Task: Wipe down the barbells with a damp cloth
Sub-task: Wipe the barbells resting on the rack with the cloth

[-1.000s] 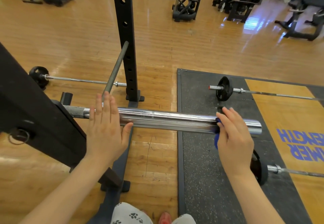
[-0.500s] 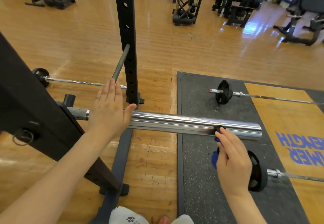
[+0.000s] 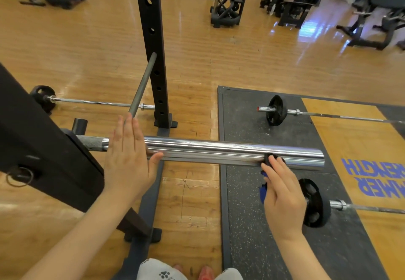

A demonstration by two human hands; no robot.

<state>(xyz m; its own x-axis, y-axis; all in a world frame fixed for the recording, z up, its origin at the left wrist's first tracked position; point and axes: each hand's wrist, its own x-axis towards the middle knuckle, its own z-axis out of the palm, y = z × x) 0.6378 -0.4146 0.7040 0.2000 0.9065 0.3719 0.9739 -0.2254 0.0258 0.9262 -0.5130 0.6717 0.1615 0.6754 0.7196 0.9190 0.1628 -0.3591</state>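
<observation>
On the smooth chrome barbell sleeve, left hand rests flat-fingered; right hand pinches a crumpled blue cloth.

chrome barbell sleeve; blue cloth; black speckled mat

Left hand flat against chrome barbell sleeve at centre frame; right hand pressing blue cloth to its underside, lower right.

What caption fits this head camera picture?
Left hand steadies the chrome barbell sleeve; right hand wipes it with a blue cloth.
</observation>
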